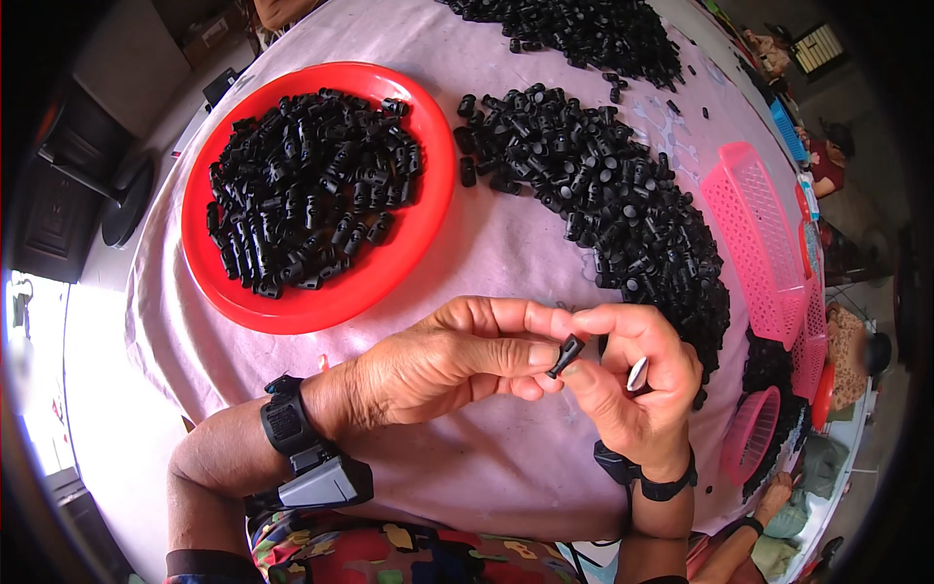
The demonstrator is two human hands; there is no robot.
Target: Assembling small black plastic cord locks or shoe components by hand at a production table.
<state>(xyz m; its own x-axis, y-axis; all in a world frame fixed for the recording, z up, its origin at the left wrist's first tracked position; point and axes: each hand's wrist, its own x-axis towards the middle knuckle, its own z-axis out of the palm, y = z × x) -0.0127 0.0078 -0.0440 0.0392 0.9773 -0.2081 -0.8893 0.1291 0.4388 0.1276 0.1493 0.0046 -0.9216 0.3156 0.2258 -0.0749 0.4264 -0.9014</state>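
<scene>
While the left hand and right hand pinch a small black plastic-looking tubular piece between thumbs and fingertips, below and right of the frame's centre, it seems light, stiff and slightly slick, probably best gripped by its thicker upper end.

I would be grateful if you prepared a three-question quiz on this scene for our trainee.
1. Which colour is the round plate bearing many black parts? A) green B) red C) yellow
2. True or false: the large pink basket is on the picture's left side.
3. Fill in: one small black part is held between the left grip and the ____ grip.

Key:
1. B, red.
2. False; it is on the right side.
3. Right: the right grip.
</scene>
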